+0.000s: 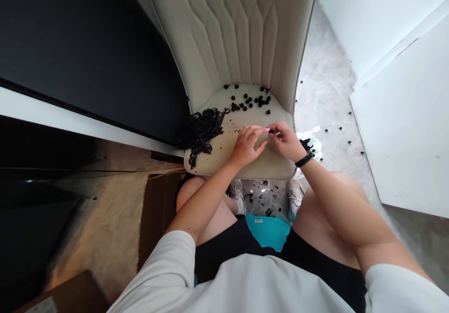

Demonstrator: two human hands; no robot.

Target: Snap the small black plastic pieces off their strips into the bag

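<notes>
My left hand [246, 144] and my right hand [286, 140] meet over the seat of a cream padded chair [245, 32]. Their fingertips pinch together on a tiny black piece [271, 130] between them. A tangled heap of black plastic strips [200, 130] lies on the seat's left edge, just left of my left hand. Several small round black pieces [249, 101] are scattered at the back of the seat, beyond my fingers. A black band [303, 160] circles my right wrist.
A black-topped table with a white edge [80, 69] stands at the left. Black bits dot the grey floor [336, 130] at the right and between my feet [264, 200]. A white panel [407, 116] leans at the right. Cardboard [157, 210] lies at the lower left.
</notes>
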